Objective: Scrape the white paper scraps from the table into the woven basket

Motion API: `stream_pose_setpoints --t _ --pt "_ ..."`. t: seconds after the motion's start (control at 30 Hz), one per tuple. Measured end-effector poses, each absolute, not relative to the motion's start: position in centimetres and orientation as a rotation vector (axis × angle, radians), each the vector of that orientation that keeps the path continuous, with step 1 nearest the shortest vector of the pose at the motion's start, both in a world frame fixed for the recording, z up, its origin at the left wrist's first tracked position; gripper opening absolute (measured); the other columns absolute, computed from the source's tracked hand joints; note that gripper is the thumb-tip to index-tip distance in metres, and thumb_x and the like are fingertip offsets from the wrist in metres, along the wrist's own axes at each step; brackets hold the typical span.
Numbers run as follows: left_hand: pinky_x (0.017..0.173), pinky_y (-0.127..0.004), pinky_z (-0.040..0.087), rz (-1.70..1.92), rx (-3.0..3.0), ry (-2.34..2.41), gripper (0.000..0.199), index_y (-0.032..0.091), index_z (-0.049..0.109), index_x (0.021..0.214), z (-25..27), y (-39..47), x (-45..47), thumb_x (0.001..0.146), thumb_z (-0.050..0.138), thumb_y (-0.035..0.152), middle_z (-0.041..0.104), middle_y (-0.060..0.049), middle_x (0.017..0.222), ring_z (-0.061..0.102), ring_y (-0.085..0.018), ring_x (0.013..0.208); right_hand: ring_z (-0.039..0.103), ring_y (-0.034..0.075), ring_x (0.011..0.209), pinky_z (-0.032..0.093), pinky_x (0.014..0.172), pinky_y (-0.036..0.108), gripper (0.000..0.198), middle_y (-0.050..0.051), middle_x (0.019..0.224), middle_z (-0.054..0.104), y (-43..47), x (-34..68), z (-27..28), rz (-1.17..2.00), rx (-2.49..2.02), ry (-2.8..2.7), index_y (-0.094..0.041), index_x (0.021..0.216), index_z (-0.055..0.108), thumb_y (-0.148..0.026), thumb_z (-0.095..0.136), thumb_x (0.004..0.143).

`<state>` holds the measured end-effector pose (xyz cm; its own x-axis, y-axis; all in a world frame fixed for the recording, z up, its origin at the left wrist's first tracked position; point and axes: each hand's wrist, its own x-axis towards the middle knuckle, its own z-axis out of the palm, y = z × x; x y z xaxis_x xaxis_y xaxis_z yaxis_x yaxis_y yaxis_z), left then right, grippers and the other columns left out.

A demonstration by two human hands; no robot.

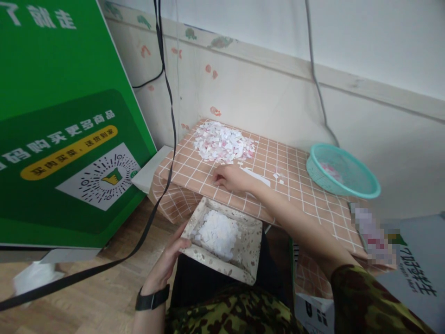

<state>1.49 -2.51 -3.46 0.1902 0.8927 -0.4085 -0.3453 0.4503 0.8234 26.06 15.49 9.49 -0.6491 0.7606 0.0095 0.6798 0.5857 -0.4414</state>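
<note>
My left hand (174, 250) grips the left wall of a shallow speckled beige box (248, 246), thumb on the rim. It is tilted at the table's front edge, above my lap. A heap of small white paper scraps (219, 232) lies inside. Over the table, my right hand (231, 177) is closed with its fingers curled down near the cloth; anything in them is hidden. Just beyond it spreads a pile of white and pinkish paper scraps (222, 141). A white paper strip (257, 176) lies beside my right wrist, with a few loose scraps (278, 177) farther right.
A brown checked cloth (292, 162) covers the table. A turquoise plastic basket (342, 171) with pink scraps stands at its right end. A black strap (170, 116) hangs across the left side, before a large green sign (69, 116). Behind is a wall.
</note>
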Motion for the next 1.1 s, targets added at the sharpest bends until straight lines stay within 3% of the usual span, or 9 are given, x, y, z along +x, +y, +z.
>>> stream_pose_setpoints --t 0.23,0.57,0.83,1.1 --pt "0.107 -0.047 0.041 0.938 0.607 1.055 0.066 0.021 0.063 0.135 -3.3 -2.6 1.5 0.069 0.069 0.026 0.073 -0.008 0.128 0.056 -0.038 0.13 0.059 0.012 0.073 0.042 0.07 0.024 0.007 0.002 0.08 0.07 16.1 26.8 10.4 0.798 -1.263 -2.424 -0.015 0.086 0.068 -0.015 0.062 0.084" --pt "0.105 -0.048 0.042 0.947 0.635 1.036 0.07 0.021 0.061 0.139 -3.2 -2.6 1.4 0.07 0.07 0.028 0.075 -0.008 0.124 0.059 -0.039 0.126 0.059 0.017 0.069 0.04 0.066 0.029 0.02 0.007 0.079 0.073 18.4 36.4 12.1 0.264 -1.725 -2.126 -0.014 0.088 0.076 -0.023 0.06 0.081" --pt "0.102 -0.049 0.046 0.92 0.577 1.103 0.065 0.02 0.067 0.131 -4.0 -2.5 1.1 0.067 0.074 0.031 0.078 -0.008 0.116 0.063 -0.041 0.119 0.07 0.023 0.086 0.048 0.08 0.034 0.029 0.012 0.095 0.077 18.0 43.6 11.3 0.104 -1.913 -2.014 -0.015 0.103 0.079 -0.019 0.056 0.085" --pt "0.103 -0.048 0.045 0.923 0.545 1.11 0.07 0.022 0.064 0.135 -4.4 -2.5 1.0 0.067 0.075 0.03 0.079 -0.007 0.112 0.065 -0.04 0.116 0.069 0.023 0.076 0.048 0.072 0.035 0.023 0.009 0.086 0.077 13.4 46.2 12.1 -0.016 -2.019 -2.21 -0.02 0.085 0.08 -0.021 0.056 0.085"
